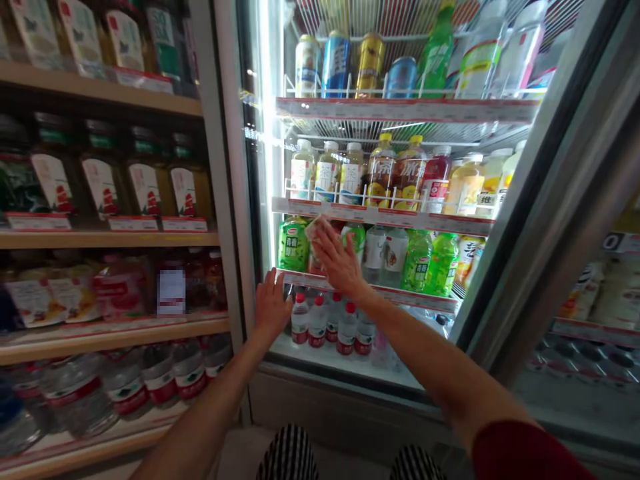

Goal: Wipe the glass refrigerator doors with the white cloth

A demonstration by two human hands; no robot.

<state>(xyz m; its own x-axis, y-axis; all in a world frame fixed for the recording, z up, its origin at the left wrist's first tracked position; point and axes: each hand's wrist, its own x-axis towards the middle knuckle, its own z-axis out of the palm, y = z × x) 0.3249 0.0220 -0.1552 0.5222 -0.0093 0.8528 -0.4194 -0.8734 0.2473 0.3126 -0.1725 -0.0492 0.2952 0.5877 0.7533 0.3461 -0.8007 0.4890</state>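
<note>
My right hand (340, 257) reaches up and forward, holding a pale, crumpled cloth (318, 228) under its fingers. The cloth lies flat against the glass front (257, 143) of a lit drinks fridge, level with the third row of bottles. Lower and to the left, my left hand (273, 303) rests near the fridge's left edge with its fingers apart, holding nothing. Behind the hands are green bottles (293, 247), clear bottles with pale labels (375, 250) and red-capped water bottles (318, 323). My right hand hides part of the green row.
Cans (336, 63) and bottles fill the upper fridge shelves. A thick metal door frame (545, 247) slants along the right. To the left stand wooden shelves (115, 239) of bottled drinks. Knees in striped cloth (288, 457) show at the bottom.
</note>
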